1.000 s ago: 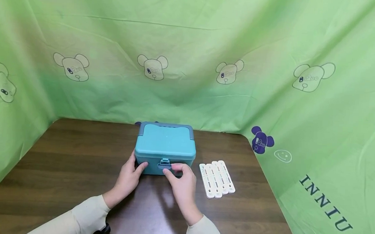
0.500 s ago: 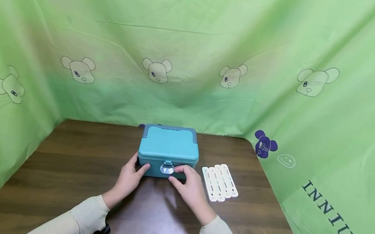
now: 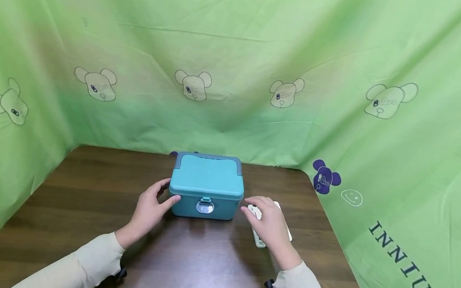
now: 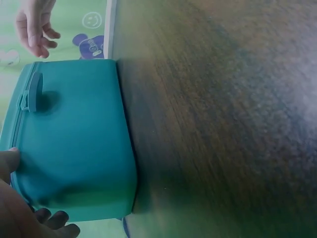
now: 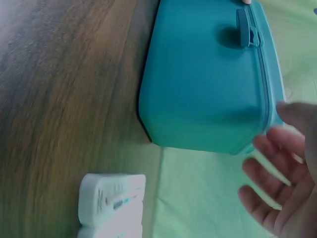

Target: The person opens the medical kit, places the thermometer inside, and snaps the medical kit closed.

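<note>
A teal lidded box stands on the table, its lid down. The oval latch at its front tilts outward, as both wrist views show. My left hand is at the box's left side, thumb at the front corner by the lid's edge and fingers along the side. In the left wrist view those fingers are loosely bent. Off the box's right side, my right hand hovers with relaxed fingers, holding nothing. Beneath it lie several flat white printed sticks, partly hidden by the hand; their ends show in the right wrist view.
The brown wooden table is surrounded by a green cloth printed with bear heads. The cloth hangs close behind the box.
The latch has swung outward from the box front. My right hand has let go of it and moved right, over the white sticks. My left hand's hold has loosened slightly.
</note>
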Available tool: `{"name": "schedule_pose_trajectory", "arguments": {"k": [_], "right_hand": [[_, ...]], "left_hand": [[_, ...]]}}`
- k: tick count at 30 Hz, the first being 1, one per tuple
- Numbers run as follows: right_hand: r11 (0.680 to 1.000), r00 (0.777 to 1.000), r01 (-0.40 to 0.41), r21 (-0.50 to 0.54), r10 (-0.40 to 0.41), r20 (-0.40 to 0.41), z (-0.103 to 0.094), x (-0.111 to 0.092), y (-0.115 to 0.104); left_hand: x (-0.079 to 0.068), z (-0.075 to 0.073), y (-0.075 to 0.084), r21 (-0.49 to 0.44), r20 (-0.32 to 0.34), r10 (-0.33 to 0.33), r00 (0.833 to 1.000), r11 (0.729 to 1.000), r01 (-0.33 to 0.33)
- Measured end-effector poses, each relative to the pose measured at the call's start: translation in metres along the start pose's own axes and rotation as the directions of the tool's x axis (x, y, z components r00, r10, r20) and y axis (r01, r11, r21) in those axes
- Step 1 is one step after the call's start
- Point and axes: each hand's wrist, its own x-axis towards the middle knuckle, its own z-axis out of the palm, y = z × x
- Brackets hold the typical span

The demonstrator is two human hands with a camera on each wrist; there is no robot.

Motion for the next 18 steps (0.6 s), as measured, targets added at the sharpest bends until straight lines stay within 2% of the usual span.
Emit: {"name": "schedule_pose_trajectory", "arguments": {"k": [3,6,12,18], "right_hand": [[0.99,0.991,-0.13,0.061,0.131,-0.004,0.006,0.004,0.001],[0.977,0.984,-0.174,0.124,0.177,-0.009,0.014,0.008,0.001],[0.972,0.98,-0.156,0.177,0.175,-0.097,0.021,0.011,-0.002],[0.986,0.985,-0.1,0.136,0.117,-0.126,0.018,0.015,-0.003]], "left_hand": [[0.002,-0.002,0.002,-0.004,-0.012,0.018,1.0,1.0,-0.018],[0.002,-0.004,0.003,-0.015,-0.022,0.035,0.999,0.999,-0.035],[0.002,-0.006,0.005,-0.006,-0.023,0.086,0.996,0.996,-0.086],[0.001,-0.009,0.013,0.003,-0.035,0.111,0.993,0.994,-0.111]]}}
